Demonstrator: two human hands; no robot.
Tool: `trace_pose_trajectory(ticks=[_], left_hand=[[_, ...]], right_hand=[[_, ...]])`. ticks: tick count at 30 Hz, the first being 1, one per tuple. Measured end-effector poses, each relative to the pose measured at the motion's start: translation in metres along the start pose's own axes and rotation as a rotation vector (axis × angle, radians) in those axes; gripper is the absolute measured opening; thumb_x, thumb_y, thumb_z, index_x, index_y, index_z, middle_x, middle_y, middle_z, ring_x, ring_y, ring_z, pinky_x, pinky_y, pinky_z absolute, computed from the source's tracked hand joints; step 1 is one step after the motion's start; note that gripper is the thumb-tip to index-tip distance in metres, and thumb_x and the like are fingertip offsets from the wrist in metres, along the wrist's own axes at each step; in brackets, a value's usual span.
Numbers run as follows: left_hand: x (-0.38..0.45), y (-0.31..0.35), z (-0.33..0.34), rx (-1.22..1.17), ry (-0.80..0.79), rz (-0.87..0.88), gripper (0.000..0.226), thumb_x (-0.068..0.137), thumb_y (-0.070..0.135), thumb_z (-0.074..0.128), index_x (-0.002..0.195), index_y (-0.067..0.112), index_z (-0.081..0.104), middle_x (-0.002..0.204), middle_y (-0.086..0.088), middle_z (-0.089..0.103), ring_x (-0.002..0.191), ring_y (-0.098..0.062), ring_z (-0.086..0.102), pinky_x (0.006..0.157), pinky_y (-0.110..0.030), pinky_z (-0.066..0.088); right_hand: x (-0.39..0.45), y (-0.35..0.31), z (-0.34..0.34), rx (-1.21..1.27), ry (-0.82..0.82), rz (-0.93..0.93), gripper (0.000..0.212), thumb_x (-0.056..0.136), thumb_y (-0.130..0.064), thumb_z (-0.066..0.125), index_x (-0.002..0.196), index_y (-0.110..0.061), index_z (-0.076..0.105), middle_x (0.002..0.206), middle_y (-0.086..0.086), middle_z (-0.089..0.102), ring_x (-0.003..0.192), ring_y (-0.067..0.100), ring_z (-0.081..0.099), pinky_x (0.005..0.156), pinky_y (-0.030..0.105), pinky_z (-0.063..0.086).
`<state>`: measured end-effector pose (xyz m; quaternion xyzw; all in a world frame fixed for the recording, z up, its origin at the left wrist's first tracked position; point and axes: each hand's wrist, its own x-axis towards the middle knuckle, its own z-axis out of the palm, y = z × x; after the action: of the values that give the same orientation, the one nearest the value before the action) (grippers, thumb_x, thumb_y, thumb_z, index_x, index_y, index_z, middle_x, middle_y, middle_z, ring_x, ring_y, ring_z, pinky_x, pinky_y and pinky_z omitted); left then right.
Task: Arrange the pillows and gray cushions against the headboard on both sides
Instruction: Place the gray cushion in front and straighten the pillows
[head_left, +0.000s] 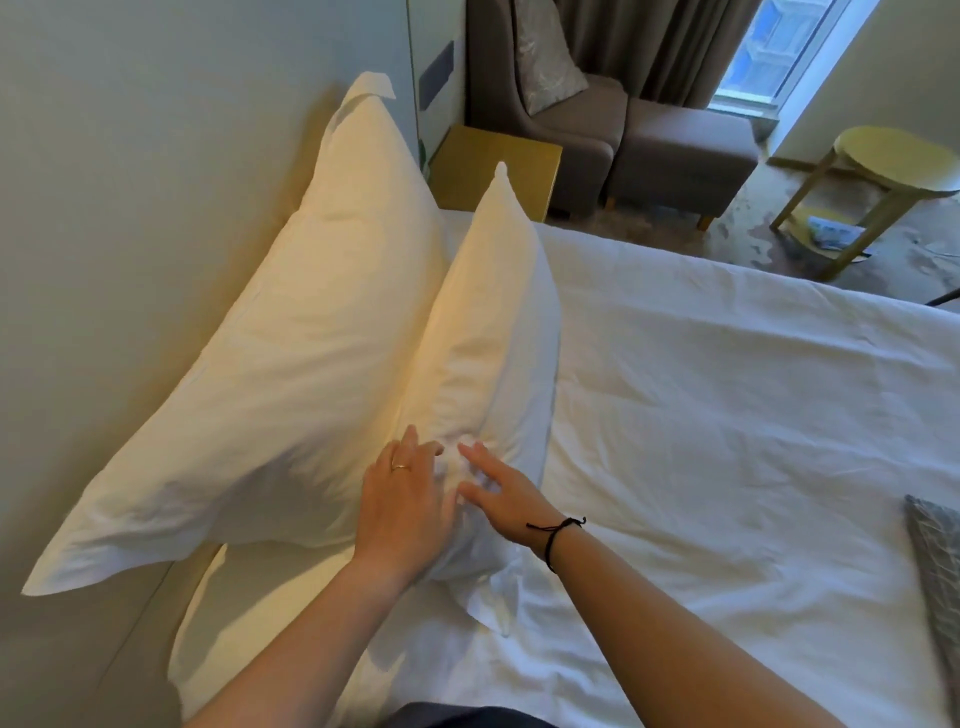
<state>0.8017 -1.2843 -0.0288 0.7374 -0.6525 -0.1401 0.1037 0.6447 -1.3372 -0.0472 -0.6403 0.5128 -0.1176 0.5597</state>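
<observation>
Both hands — left hand (402, 491) and right hand (496, 493) — press flat, fingers spread, gripping nothing, on the front pillow (493, 364) leaning on the back pillow (291, 374) at the headboard (119, 218) — soft, light, likely best grabbed by corners.

Matt white cloth pillows (291, 353)

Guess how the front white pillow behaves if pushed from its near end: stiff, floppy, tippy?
Probably soft: the front pillow wrinkles where the left hand and right hand press it. Likely light and floppy, since its loose case corners droop. Standing on edge against the back pillow, it may tip toward the bed sheet.
</observation>
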Motion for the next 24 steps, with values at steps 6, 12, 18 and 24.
trace_pose_trajectory(ticks=[6, 12, 18, 24], left_hand=[[0.008, 0.102, 0.040, -0.040, -0.225, 0.227, 0.031, 0.094, 0.033, 0.048, 0.124, 0.029, 0.052, 0.135, -0.001, 0.057, 0.123, -0.023, 0.050, 0.100, -0.039, 0.041], [-0.004, 0.183, 0.119, -0.033, -0.594, 0.157, 0.026, 0.098, 0.035, 0.041, 0.123, 0.035, 0.045, 0.131, 0.001, 0.055, 0.112, -0.020, 0.054, 0.093, -0.040, 0.045], [-0.011, 0.287, 0.177, -0.037, -0.644, 0.264, 0.029, 0.099, 0.029, 0.042, 0.127, 0.032, 0.048, 0.133, -0.008, 0.051, 0.112, -0.020, 0.048, 0.087, -0.036, 0.041], [-0.017, 0.370, 0.234, -0.031, -0.717, 0.390, 0.035, 0.096, 0.039, 0.050, 0.131, 0.032, 0.045, 0.138, 0.000, 0.050, 0.127, -0.017, 0.046, 0.101, -0.036, 0.040]], right_hand=[[-0.070, 0.079, -0.068, 0.350, 0.265, 0.202, 0.066, 0.093, -0.034, 0.059, 0.148, -0.044, 0.024, 0.150, -0.005, 0.040, 0.132, 0.015, 0.045, 0.102, 0.033, 0.041], [-0.196, 0.252, -0.138, 0.471, 0.653, 0.601, 0.076, 0.091, -0.035, 0.062, 0.151, -0.037, 0.016, 0.152, 0.006, 0.038, 0.134, 0.024, 0.042, 0.104, 0.043, 0.042], [-0.318, 0.407, -0.220, 0.234, 0.796, 0.950, 0.076, 0.090, -0.037, 0.062, 0.151, -0.023, 0.020, 0.155, 0.012, 0.029, 0.137, 0.033, 0.036, 0.108, 0.046, 0.037], [-0.377, 0.494, -0.285, -0.135, 0.825, 1.171, 0.088, 0.077, -0.046, 0.071, 0.149, -0.028, 0.022, 0.159, 0.009, 0.018, 0.144, 0.029, 0.021, 0.113, 0.051, 0.026]])
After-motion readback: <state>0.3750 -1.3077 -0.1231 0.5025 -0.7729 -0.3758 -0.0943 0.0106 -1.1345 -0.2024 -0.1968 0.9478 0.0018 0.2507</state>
